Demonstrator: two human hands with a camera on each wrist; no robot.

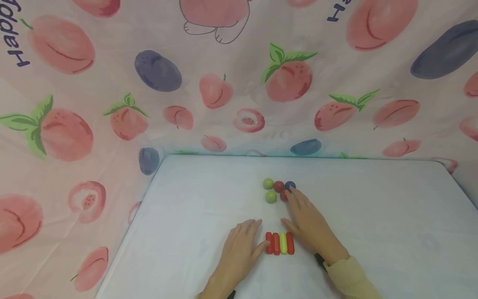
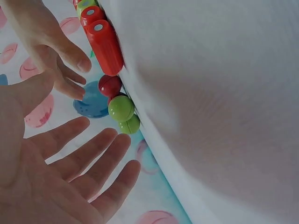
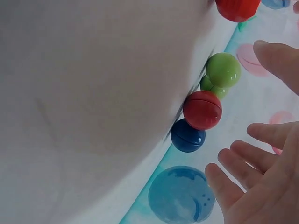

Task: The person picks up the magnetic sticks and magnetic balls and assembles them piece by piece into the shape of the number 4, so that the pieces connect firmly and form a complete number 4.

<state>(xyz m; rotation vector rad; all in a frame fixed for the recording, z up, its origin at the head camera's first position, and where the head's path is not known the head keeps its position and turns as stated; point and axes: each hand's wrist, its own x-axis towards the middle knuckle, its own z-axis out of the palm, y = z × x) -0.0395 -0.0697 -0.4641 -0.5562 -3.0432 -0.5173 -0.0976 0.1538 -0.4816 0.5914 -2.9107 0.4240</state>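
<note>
Several short rods lie side by side on the white table: three are red [image 1: 276, 243] and one is yellow-green [image 1: 284, 243]. Beyond them sit two green balls [image 1: 271, 197], two red balls [image 1: 279, 186] and one blue ball [image 1: 290, 185] in a loose cluster. My left hand [image 1: 239, 247] is left of the rods, its fingers extended and spread; the thumb overlaps the leftmost red rod in the head view, but stands apart from it in the left wrist view. My right hand [image 1: 310, 222] reaches beside the balls with straight fingers, holding nothing; its fingertips partly hide a red ball.
The white table [image 1: 186, 207] has its back edge against a fruit-printed cloth [image 1: 224, 91], which also hangs along the left side. A dark band [image 1: 320, 262] circles the right wrist below a light sleeve [image 1: 352, 278].
</note>
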